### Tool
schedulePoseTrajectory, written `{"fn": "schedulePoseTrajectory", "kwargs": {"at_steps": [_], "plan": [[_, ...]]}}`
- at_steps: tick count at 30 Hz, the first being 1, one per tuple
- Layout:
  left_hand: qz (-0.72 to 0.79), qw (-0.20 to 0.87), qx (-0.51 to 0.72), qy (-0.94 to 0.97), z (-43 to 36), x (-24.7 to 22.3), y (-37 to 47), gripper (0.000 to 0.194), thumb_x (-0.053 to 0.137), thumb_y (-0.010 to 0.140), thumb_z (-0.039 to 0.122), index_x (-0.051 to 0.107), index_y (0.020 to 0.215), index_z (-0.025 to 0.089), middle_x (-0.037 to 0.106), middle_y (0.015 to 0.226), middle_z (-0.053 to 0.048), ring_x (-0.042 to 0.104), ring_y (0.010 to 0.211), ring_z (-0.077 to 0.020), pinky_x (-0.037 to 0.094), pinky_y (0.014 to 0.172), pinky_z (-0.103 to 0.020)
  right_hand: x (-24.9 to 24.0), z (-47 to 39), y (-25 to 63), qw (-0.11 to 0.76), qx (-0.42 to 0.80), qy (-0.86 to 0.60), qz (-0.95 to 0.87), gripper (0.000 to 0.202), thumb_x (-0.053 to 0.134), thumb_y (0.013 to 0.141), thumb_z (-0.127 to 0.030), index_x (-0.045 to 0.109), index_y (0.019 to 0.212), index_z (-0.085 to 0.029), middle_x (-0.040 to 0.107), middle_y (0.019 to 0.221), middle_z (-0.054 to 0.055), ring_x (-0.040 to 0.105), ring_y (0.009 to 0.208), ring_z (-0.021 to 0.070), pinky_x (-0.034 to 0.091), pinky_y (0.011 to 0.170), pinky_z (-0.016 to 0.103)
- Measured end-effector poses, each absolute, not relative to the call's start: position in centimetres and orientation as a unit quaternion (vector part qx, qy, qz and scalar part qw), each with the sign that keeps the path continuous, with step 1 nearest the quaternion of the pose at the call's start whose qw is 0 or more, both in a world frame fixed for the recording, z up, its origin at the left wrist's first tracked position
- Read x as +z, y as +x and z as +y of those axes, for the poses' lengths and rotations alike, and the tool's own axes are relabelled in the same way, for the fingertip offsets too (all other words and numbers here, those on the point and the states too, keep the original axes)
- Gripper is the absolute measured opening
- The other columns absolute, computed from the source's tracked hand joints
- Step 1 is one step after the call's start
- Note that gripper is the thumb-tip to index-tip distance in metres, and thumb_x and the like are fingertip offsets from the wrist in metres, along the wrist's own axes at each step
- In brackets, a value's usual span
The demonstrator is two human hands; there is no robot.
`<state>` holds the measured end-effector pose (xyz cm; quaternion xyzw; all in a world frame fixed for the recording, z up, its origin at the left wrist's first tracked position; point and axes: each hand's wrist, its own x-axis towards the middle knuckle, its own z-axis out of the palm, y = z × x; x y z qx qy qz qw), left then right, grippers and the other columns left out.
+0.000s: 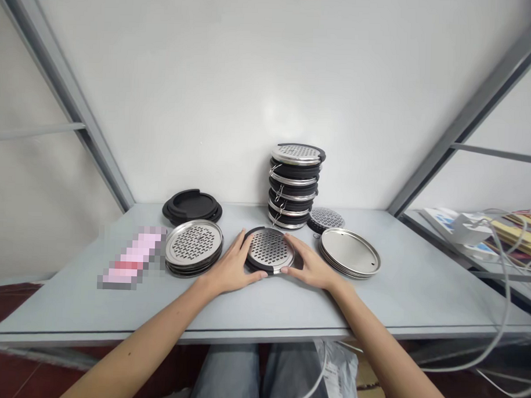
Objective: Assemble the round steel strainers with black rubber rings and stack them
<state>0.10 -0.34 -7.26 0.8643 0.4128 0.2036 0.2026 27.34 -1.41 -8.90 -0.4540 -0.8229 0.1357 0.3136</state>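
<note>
In the middle of the table lies a round metal grater disc (271, 248) with a black rim that covers part of its edge. My left hand (232, 266) grips it from the left, thumb at the front edge and fingers along the side. On the opposite side my right hand (314, 267) holds the rim, with its thumb near the front. Just left of my left hand sits a stack of metal grater plates (194, 246). Smooth round metal plates (351, 252) are piled to the right of my right hand.
Behind the disc rises a tall stack of black-rimmed grater units (294, 185) with wire clips. Black round rings (192, 206) lie at the back left, a dark perforated disc (328, 218) beside the tall stack. A blurred pink item (135, 258) is at left; cables (503, 300) hang right.
</note>
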Motion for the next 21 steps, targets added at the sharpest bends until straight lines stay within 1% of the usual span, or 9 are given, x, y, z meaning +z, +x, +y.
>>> {"fn": "schedulePoseTrajectory", "kwargs": {"at_steps": [3, 6, 9, 11, 15, 17, 19, 21], "plan": [[0.42, 0.219, 0.222, 0.852, -0.3, -7.9, 0.3, 0.105, 0.063, 0.078, 0.061, 0.003, 0.152, 0.02, 0.007, 0.159, -0.018, 0.011, 0.146, -0.0339, 0.024, 0.116, -0.05, -8.7, -1.5, 27.3, 0.321, 0.142, -0.447, -0.823, 0.084, 0.069, 0.077, -0.05, 0.034, 0.146, -0.017, 0.039, 0.148, 0.019, 0.039, 0.136, 0.0332, 0.033, 0.112, 0.054], [0.421, 0.224, 0.24, 0.846, -0.2, -8.1, 0.5, 0.108, 0.067, 0.074, 0.06, 0.005, 0.152, 0.02, 0.013, 0.158, -0.017, 0.015, 0.145, -0.034, 0.025, 0.116, -0.049, -8.4, -1.7, 27.2, 0.32, 0.148, -0.445, -0.824, 0.082, 0.07, 0.076, -0.049, 0.038, 0.145, -0.017, 0.042, 0.146, 0.019, 0.039, 0.136, 0.0334, 0.033, 0.111, 0.054], [0.424, 0.225, 0.239, 0.844, -0.3, -7.8, 0.4, 0.107, 0.068, 0.073, 0.061, 0.008, 0.152, 0.02, 0.014, 0.157, -0.017, 0.018, 0.144, -0.0357, 0.027, 0.115, -0.05, -8.3, -1.8, 27.0, 0.311, 0.148, -0.45, -0.824, 0.079, 0.07, 0.076, -0.05, 0.041, 0.143, -0.018, 0.044, 0.145, 0.018, 0.038, 0.136, 0.0338, 0.033, 0.111, 0.055], [0.419, 0.224, 0.227, 0.85, -0.3, -7.5, 0.2, 0.105, 0.067, 0.073, 0.062, 0.011, 0.152, 0.02, 0.014, 0.157, -0.017, 0.019, 0.144, -0.0361, 0.028, 0.115, -0.05, -8.4, -2.0, 26.8, 0.31, 0.143, -0.458, -0.821, 0.08, 0.07, 0.076, -0.051, 0.041, 0.143, -0.019, 0.044, 0.145, 0.018, 0.04, 0.135, 0.0339, 0.034, 0.111, 0.054], [0.4, 0.214, 0.198, 0.869, -0.4, -6.9, -0.2, 0.107, 0.068, 0.073, 0.061, 0.009, 0.152, 0.019, 0.014, 0.158, -0.016, 0.018, 0.144, -0.0347, 0.027, 0.116, -0.048, -8.2, -2.3, 27.0, 0.308, 0.138, -0.466, -0.818, 0.083, 0.07, 0.074, -0.054, 0.041, 0.142, -0.018, 0.043, 0.145, 0.019, 0.041, 0.135, 0.0336, 0.035, 0.11, 0.053], [0.392, 0.214, 0.188, 0.875, -0.4, -6.7, -0.2, 0.105, 0.068, 0.074, 0.059, 0.009, 0.152, 0.02, 0.014, 0.158, -0.015, 0.019, 0.144, -0.0336, 0.027, 0.116, -0.047, -8.0, -2.5, 27.5, 0.3, 0.145, -0.465, -0.82, 0.081, 0.071, 0.073, -0.054, 0.044, 0.14, -0.018, 0.043, 0.145, 0.018, 0.041, 0.134, 0.0333, 0.036, 0.111, 0.052], [0.382, 0.22, 0.189, 0.877, -0.5, -6.6, -0.2, 0.101, 0.067, 0.076, 0.056, 0.01, 0.152, 0.022, 0.017, 0.157, -0.014, 0.022, 0.144, -0.0323, 0.027, 0.116, -0.045, -7.8, -2.7, 27.9, 0.295, 0.15, -0.466, -0.821, 0.081, 0.072, 0.072, -0.055, 0.045, 0.139, -0.02, 0.043, 0.146, 0.017, 0.042, 0.134, 0.0333, 0.036, 0.111, 0.051], [0.371, 0.226, 0.193, 0.88, -0.5, -6.5, 0.0, 0.099, 0.068, 0.077, 0.054, 0.011, 0.152, 0.023, 0.022, 0.156, -0.013, 0.023, 0.143, -0.0311, 0.026, 0.117, -0.044, -7.9, -2.9, 28.3, 0.289, 0.149, -0.47, -0.821, 0.086, 0.073, 0.07, -0.056, 0.041, 0.143, -0.021, 0.036, 0.151, 0.016, 0.038, 0.136, 0.0344, 0.034, 0.112, 0.052]]}}
